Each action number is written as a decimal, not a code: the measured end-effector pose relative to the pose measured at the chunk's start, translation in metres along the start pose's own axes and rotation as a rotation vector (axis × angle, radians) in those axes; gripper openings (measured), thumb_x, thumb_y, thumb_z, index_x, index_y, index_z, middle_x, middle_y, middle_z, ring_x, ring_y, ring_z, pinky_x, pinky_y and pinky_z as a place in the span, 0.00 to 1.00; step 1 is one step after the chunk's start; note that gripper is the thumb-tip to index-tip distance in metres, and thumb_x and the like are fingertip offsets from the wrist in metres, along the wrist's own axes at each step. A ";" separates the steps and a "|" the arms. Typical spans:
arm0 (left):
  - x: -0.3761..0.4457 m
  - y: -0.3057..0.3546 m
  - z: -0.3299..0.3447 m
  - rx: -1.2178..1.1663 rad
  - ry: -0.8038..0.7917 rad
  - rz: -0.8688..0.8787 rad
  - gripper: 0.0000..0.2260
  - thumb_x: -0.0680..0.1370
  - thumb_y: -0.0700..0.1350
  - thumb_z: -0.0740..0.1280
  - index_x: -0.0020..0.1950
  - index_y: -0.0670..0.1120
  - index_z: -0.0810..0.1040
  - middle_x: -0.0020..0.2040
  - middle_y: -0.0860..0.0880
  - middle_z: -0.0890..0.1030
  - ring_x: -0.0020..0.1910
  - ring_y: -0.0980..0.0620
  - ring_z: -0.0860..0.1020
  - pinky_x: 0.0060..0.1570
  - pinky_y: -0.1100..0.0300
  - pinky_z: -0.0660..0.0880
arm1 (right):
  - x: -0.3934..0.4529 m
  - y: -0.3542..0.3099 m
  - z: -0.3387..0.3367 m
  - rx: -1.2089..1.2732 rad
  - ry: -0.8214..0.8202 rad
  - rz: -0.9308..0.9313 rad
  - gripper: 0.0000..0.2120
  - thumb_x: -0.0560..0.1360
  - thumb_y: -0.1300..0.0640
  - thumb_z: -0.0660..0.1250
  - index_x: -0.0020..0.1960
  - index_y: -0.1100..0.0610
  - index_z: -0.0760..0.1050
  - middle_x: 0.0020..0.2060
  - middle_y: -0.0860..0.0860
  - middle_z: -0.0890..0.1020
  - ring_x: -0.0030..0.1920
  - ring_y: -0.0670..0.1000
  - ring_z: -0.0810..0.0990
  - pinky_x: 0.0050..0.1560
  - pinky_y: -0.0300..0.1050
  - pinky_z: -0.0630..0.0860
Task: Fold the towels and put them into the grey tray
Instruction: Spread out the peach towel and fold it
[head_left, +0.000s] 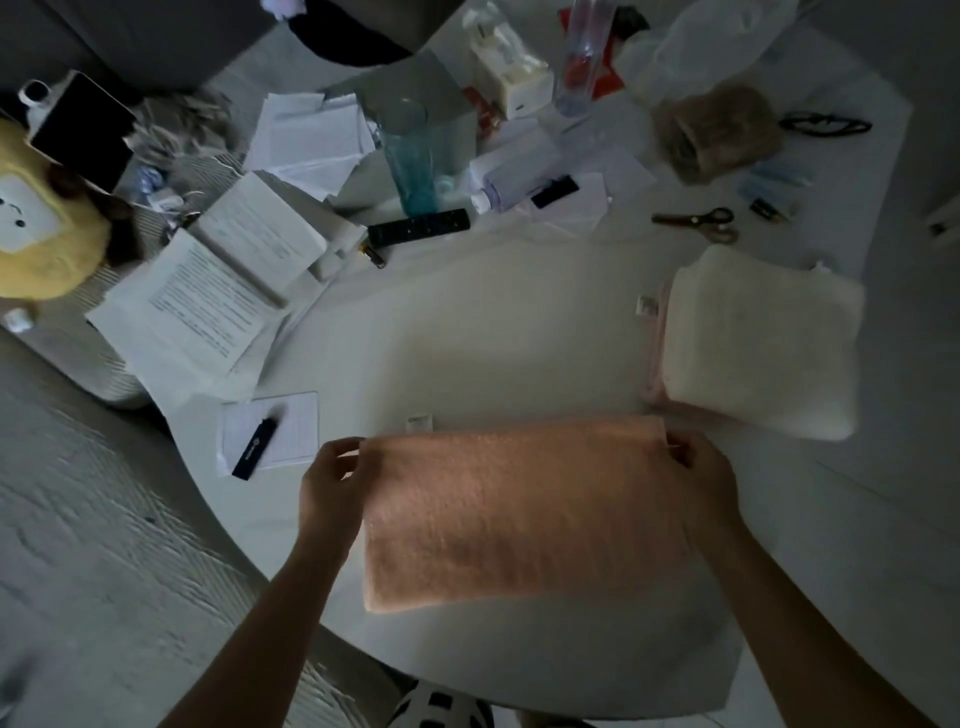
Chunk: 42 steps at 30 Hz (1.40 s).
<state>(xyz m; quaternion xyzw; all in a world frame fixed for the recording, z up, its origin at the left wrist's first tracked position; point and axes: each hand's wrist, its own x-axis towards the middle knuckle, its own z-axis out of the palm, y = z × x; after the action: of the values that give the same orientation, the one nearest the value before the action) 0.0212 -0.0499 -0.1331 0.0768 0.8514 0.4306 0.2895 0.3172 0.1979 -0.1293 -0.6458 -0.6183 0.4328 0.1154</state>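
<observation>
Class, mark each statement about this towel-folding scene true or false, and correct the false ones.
1. Both hands, left hand and right hand, hold the orange towel. True.
2. The white towel lies unfolded to the left. False: it is folded, on the right.
3. The scissors lie beyond the white towel. True.
4. The orange towel hangs off the table. False: it lies on it.
</observation>
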 end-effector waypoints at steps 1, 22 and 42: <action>-0.002 0.000 0.005 0.074 0.008 0.018 0.08 0.79 0.48 0.68 0.58 0.52 0.78 0.47 0.50 0.85 0.45 0.49 0.84 0.38 0.60 0.77 | -0.001 -0.001 0.003 -0.025 0.009 0.041 0.06 0.75 0.56 0.70 0.51 0.50 0.78 0.45 0.51 0.82 0.49 0.54 0.80 0.47 0.44 0.70; -0.036 -0.051 0.057 0.956 -0.219 0.741 0.31 0.81 0.58 0.54 0.82 0.48 0.52 0.81 0.45 0.52 0.80 0.42 0.52 0.78 0.46 0.46 | -0.039 0.029 0.079 -0.973 -0.105 -0.727 0.36 0.77 0.43 0.56 0.79 0.60 0.55 0.78 0.56 0.58 0.77 0.58 0.58 0.75 0.57 0.55; -0.012 -0.017 -0.009 0.805 -0.275 0.396 0.12 0.80 0.51 0.64 0.61 0.48 0.74 0.54 0.45 0.78 0.52 0.42 0.77 0.52 0.47 0.75 | -0.043 -0.024 0.002 -0.292 -0.046 0.030 0.11 0.72 0.53 0.68 0.52 0.57 0.77 0.40 0.52 0.83 0.45 0.55 0.82 0.43 0.46 0.75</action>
<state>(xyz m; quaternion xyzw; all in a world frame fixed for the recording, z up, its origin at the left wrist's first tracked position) 0.0283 -0.0713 -0.1366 0.4005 0.8734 0.0988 0.2590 0.3049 0.1632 -0.0962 -0.6550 -0.6674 0.3544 -0.0005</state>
